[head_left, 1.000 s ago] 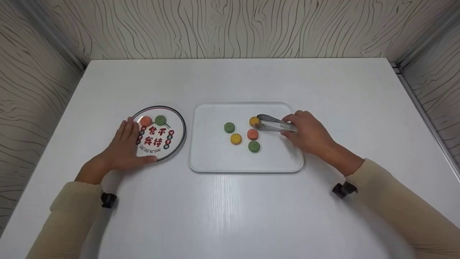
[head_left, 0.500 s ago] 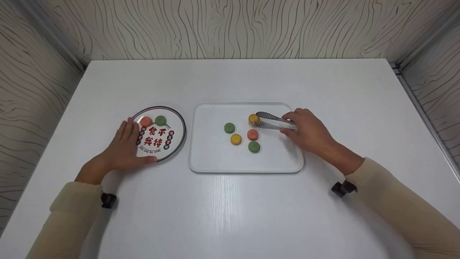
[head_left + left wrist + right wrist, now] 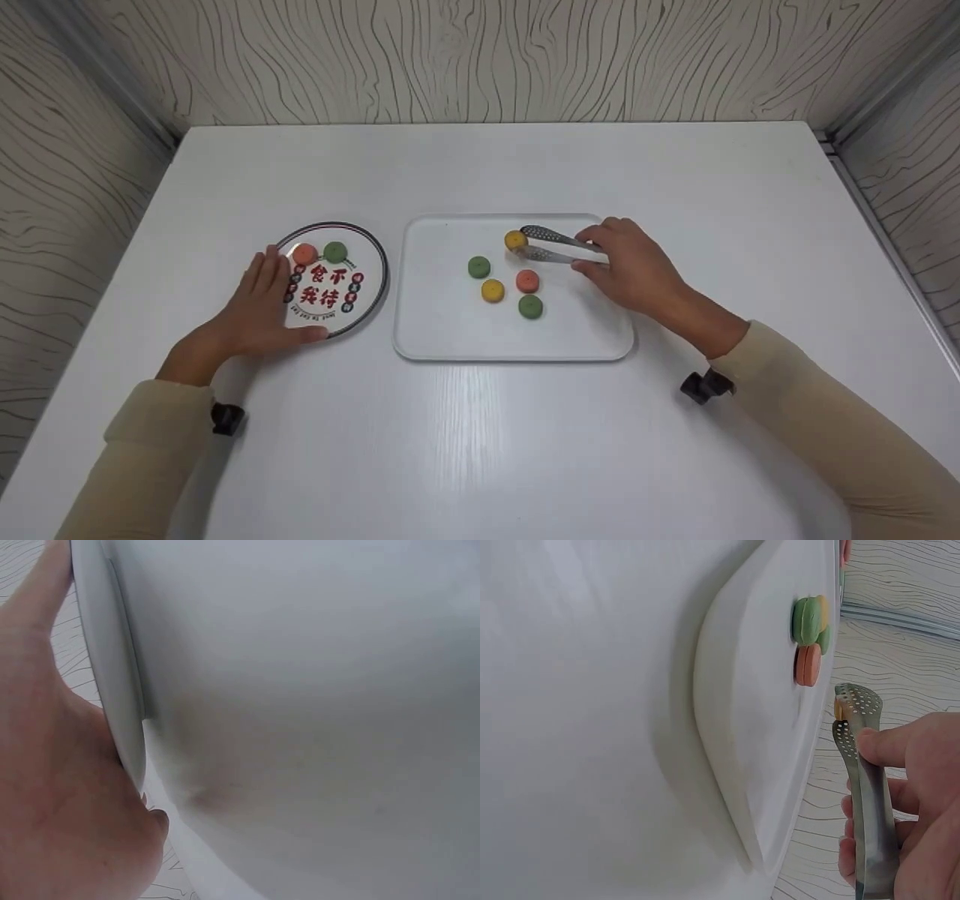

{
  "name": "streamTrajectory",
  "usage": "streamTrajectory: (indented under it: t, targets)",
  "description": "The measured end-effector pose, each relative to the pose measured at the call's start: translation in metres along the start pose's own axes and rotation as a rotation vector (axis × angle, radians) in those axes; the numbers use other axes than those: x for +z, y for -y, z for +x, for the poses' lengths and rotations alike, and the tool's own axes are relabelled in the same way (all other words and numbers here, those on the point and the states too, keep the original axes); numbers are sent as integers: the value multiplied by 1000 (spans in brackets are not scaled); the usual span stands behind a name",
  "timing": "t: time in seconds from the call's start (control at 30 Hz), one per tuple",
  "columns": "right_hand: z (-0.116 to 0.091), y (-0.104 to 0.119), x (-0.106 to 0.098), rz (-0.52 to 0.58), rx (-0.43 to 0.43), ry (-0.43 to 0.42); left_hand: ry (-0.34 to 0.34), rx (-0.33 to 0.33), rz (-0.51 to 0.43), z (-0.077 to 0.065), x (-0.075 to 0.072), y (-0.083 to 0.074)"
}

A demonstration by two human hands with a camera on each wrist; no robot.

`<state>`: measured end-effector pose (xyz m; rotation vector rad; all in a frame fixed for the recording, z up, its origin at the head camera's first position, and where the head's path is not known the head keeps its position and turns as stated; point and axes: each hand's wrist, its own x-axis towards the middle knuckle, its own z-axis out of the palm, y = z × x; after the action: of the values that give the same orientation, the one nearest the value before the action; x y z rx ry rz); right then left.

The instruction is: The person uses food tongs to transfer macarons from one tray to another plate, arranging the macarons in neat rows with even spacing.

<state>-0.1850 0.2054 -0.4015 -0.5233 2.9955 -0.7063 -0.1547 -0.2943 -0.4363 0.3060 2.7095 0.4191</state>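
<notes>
Over tray [image 3: 442, 330], sideways tongs [image 3: 549, 256] pointing left, clasped in right hand [image 3: 636, 266], left hand [image 3: 256, 311] spread against plate [image 3: 373, 272]

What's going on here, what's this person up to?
A person's right grip holds metal tongs, which pinch a yellow macaron above the white tray. Four more macarons lie on that tray. The left grip rests against the printed plate, where an orange macaron and a green macaron sit.

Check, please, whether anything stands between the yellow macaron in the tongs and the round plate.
Between the held yellow macaron and the plate lies the tray's left rim; one green macaron sits close beside the direct path.
</notes>
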Motion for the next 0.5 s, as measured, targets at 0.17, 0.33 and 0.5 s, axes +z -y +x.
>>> streamTrajectory:
  t: [0.17,0.33,0.5]
  targets:
    - [5,8,1,2,-8,2,-2,1,4,0,0,0]
    - [9,19,1,-1,-15,16,-5,2,-1,0,1,0]
    - [13,27,2,-3,-23,19,-7,4,-3,0,1,0]
